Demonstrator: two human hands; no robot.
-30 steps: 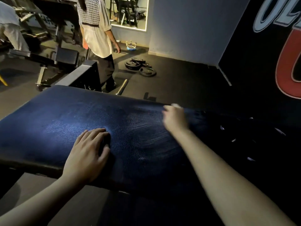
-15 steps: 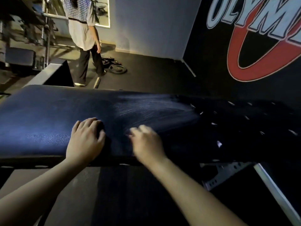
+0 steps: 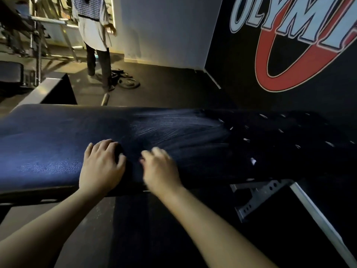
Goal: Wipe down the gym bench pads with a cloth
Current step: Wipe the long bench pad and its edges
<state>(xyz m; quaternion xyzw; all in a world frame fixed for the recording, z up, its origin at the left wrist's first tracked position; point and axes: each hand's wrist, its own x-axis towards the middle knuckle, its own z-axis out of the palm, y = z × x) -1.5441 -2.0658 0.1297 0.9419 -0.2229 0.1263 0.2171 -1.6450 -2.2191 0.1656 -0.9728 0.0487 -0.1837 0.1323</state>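
Observation:
A wide dark blue bench pad [image 3: 48,144] runs across the view, with pale wipe streaks [image 3: 173,128] at its middle. My left hand [image 3: 102,167] rests on the pad near its front edge, fingers loosely bent and holding nothing. Just to its right, my right hand [image 3: 160,171] is motion-blurred, with fingers curled on the edge of a black cloth [image 3: 270,144] flecked with white. That cloth spreads over the pad's right part. Its outline is hard to tell from the dark pad.
A person [image 3: 94,31] stands on the floor beyond the pad, beside weight plates [image 3: 128,83]. A perforated metal frame bracket [image 3: 257,194] sticks out below the pad at right. A black wall with a painted logo [image 3: 289,45] is close on the right. Another bench [image 3: 10,72] stands far left.
My right hand slid from the pad's far edge back toward me and left, ending beside my left hand and leaving streaks. My left hand stayed put. The person walked farther away.

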